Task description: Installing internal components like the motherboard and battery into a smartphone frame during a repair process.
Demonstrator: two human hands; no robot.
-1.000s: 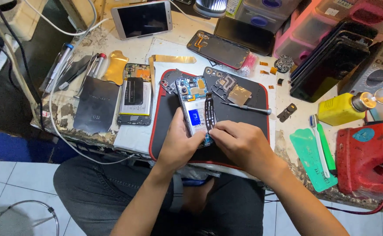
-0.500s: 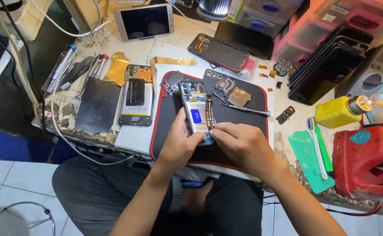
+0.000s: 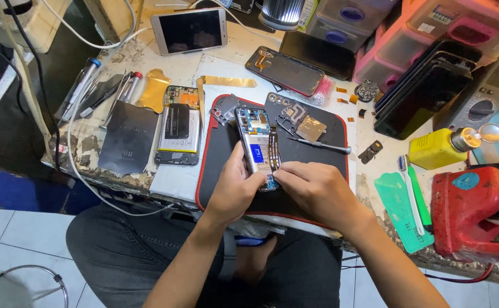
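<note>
An opened smartphone [image 3: 257, 142] with its back off lies on a black mat with a red border [image 3: 215, 154], its circuit board and a flat cable showing. My left hand [image 3: 235, 191] grips the phone's near left edge. My right hand [image 3: 318, 194] pinches at the phone's lower end beside the flat cable, fingertips touching it. A thin screwdriver [image 3: 320, 146] lies on the mat just right of the phone, and small removed covers [image 3: 300, 120] lie beyond it.
Another opened phone with a battery [image 3: 176, 134] and a dark back cover [image 3: 128, 140] lie to the left. A white phone [image 3: 189, 29] stands at the back. Stacked dark phones [image 3: 426, 85], a yellow bottle [image 3: 440, 148], a toothbrush [image 3: 410, 191] and a red tool [image 3: 474, 211] crowd the right.
The view has shifted slightly. Both hands stay on the phone's near end, with only small finger movements.
</note>
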